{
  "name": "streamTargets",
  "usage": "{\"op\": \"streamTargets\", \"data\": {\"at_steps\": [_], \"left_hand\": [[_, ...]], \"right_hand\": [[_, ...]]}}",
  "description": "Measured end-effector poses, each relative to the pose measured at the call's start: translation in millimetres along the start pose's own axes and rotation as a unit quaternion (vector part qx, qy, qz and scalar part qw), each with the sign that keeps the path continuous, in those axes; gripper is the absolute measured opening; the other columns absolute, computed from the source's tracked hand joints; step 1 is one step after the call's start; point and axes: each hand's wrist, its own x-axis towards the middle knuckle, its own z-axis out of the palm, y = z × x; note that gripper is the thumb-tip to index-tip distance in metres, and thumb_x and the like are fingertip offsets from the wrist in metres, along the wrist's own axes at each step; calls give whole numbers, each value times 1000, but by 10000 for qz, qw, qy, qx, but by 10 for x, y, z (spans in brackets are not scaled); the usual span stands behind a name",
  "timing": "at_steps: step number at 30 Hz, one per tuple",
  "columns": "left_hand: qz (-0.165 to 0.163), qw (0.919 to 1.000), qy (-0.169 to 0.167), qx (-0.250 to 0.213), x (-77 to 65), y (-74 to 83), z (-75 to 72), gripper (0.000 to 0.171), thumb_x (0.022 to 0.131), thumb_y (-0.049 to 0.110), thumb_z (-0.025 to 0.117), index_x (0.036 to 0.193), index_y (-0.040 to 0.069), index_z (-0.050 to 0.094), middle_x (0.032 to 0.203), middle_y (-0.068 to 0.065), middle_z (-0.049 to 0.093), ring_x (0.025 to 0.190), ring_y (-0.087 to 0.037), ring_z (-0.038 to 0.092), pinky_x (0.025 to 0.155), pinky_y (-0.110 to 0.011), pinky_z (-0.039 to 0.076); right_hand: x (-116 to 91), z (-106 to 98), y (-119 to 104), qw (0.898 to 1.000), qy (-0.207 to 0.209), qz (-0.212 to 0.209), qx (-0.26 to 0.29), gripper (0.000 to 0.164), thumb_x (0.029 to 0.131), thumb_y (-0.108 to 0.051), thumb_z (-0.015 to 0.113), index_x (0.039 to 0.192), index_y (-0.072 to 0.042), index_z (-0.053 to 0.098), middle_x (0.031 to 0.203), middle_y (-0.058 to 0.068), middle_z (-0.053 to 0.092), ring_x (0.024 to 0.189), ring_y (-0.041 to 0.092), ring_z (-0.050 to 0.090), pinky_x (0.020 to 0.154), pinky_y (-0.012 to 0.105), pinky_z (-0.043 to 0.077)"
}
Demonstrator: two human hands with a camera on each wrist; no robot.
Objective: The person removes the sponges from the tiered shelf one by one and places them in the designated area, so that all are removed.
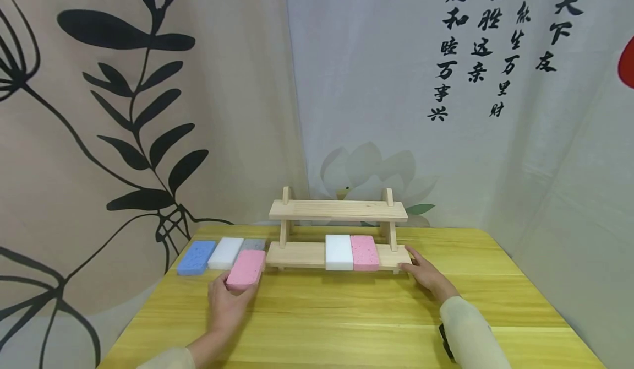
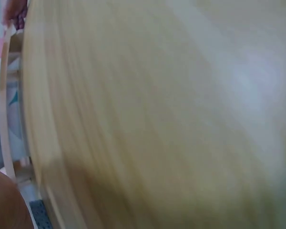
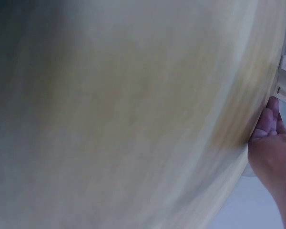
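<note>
My left hand holds a pink sponge by its edges, just left of a two-tier wooden rack. On the rack's lower shelf a white sponge and another pink sponge stand side by side. My right hand grips the right end of that shelf, thumb at the front corner and fingers toward the back. In the right wrist view its fingers look curled near the wood. The left wrist view shows only part of the left hand, and the held sponge is hidden there.
Left of the rack, a blue sponge, a white sponge and a grey sponge lie in a row on the wooden table. The held sponge partly covers the grey one. A printed curtain hangs behind the table.
</note>
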Motion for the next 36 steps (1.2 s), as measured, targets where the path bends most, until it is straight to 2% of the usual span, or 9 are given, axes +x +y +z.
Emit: {"op": "streamTargets", "data": {"at_steps": [13, 21, 30, 36], "left_hand": [[-3, 9986, -119, 508, -60, -190, -106, 82, 80, 25, 80, 136, -17, 37, 124, -31, 41, 115, -43, 41, 100, -57, 35], [-225, 9966, -276, 738, -63, -302, -108, 80, 80, 25, 77, 136, -16, 36, 125, -31, 40, 115, -44, 41, 101, -58, 35], [-186, 9963, -182, 824, -64, -339, -118, 77, 78, 24, 78, 132, -17, 41, 121, -32, 43, 113, -46, 43, 98, -59, 36], [-136, 9929, -128, 1177, -85, -360, -129, 78, 77, 31, 79, 132, -13, 44, 121, -32, 47, 112, -45, 47, 88, -58, 39]], "right_hand": [[-10, 1, 23, 10000, -61, 2, 15, 85, 98, -45, 57, 160, -11, 8, 156, 36, 12, 143, 52, 15, 113, 64, 19], [8, -1, 41, 10000, -67, 61, 7, 86, 98, -45, 58, 160, -13, 9, 157, 35, 12, 144, 51, 14, 113, 63, 20], [1, 9, 15, 9999, -6, 143, 24, 81, 99, -42, 56, 160, -15, 10, 157, 35, 13, 143, 51, 15, 113, 64, 17], [-8, 15, -8, 9999, -18, 153, 41, 81, 99, -41, 57, 160, -14, 10, 156, 36, 15, 143, 51, 17, 113, 64, 19]]}}
